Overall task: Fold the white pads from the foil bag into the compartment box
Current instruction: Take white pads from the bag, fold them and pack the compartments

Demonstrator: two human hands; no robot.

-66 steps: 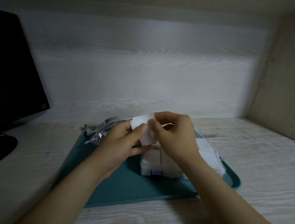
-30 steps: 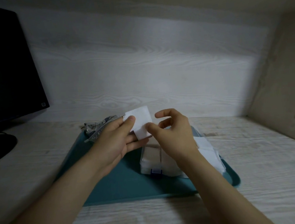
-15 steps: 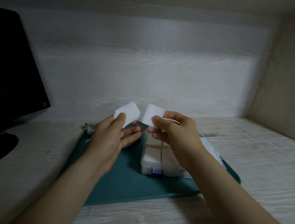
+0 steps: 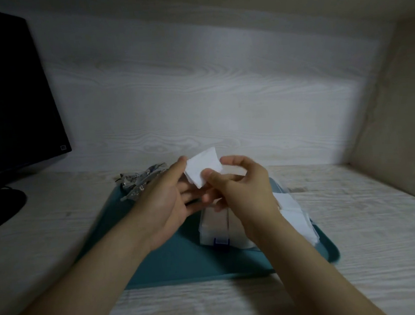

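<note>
We pinched the flat white pad [image 4: 203, 170] between thumbs and fingers, left hand [image 4: 165, 198] at its 9 o'clock edge, right hand [image 4: 241, 187] at 5 o'clock, above the clear compartment box [image 4: 216, 225] on the smooth teal tray [image 4: 180, 262]; the crinkled foil bag [image 4: 141, 183] lay at the tray's 11 o'clock.

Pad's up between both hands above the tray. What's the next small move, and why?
Probably crease the white pad shut between the fingers: the left hand and right hand hold it in the air, its layers look offset, and the compartment box sits just below.
</note>
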